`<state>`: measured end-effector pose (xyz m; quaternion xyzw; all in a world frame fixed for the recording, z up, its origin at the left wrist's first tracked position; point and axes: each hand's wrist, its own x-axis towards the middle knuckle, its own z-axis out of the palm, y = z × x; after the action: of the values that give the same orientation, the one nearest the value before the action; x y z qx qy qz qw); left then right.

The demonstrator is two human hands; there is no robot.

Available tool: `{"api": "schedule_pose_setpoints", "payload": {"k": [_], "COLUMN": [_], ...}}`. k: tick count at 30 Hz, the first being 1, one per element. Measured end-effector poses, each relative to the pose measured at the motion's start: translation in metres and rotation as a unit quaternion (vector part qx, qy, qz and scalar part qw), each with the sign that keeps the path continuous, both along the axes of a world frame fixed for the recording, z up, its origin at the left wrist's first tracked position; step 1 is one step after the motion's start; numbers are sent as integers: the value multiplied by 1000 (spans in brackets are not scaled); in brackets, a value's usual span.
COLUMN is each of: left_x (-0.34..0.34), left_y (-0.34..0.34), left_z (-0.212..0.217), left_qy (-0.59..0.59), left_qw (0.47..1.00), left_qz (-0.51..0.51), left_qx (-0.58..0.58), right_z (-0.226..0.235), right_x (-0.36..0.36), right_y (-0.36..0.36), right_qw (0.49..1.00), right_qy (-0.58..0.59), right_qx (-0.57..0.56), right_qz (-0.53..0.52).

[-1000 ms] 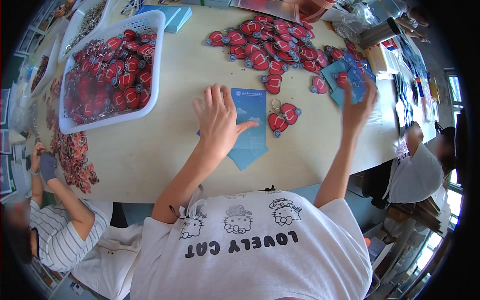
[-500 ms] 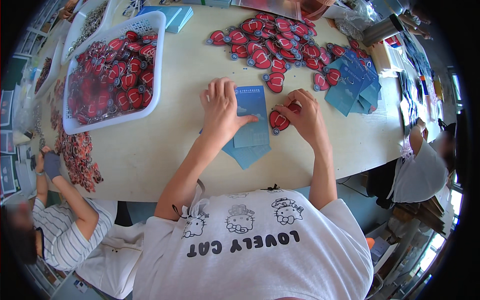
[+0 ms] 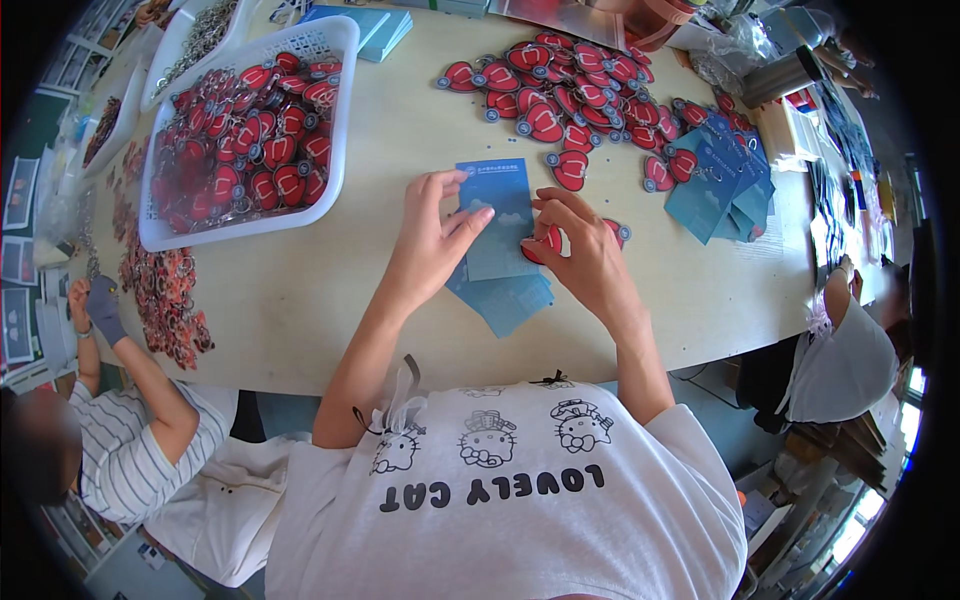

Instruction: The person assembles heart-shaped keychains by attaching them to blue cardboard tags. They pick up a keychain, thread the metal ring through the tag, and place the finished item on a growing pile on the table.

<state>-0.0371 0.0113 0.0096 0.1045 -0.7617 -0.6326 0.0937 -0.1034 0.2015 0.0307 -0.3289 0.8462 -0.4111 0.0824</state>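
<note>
My left hand (image 3: 432,235) holds a blue printed card (image 3: 500,195) by its left side, thumb lying across the front and fingers curled at the edge. Between the thumb and fingertips of my right hand (image 3: 590,245) is a red keychain (image 3: 541,245), close against the card's right edge. Part of another red keychain (image 3: 617,233) shows beyond my right knuckles. More blue cards (image 3: 505,306) lie on the table beneath the held one.
A white basket (image 3: 345,120) full of red keychains stands at left, near orange-red metal-ringed pieces (image 3: 165,300). A keychain pile (image 3: 590,90) lies at the back, with blue cards (image 3: 715,175) to its right. People sit at left (image 3: 150,430) and right (image 3: 845,350).
My left hand has closed on the card and shifted it slightly left. My right hand has brought a red keychain leftward to the card's edge, leaving another one behind.
</note>
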Motion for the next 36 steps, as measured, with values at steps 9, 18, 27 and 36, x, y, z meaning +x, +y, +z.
{"api": "schedule_pose_setpoints", "payload": {"k": [9, 18, 27, 36], "left_x": [-16, -32, -33, -25], "left_y": [-9, 19, 3, -1], "left_z": [14, 9, 17, 41], "left_qy": [-87, -50, 22, 206], "left_qw": [926, 982, 977, 965], "left_qz": [-6, -99, -71, 69], "left_qx": [368, 150, 202, 146], "right_z": [-10, -2, 27, 63], "right_x": [-4, -3, -19, -27], "right_y": [7, 2, 3, 3], "right_qw": [1000, 995, 982, 948], "right_qy": [3, 94, -158, -227], "right_qx": [-10, -9, -103, -221], "right_qz": [1, 9, 28, -39]}}
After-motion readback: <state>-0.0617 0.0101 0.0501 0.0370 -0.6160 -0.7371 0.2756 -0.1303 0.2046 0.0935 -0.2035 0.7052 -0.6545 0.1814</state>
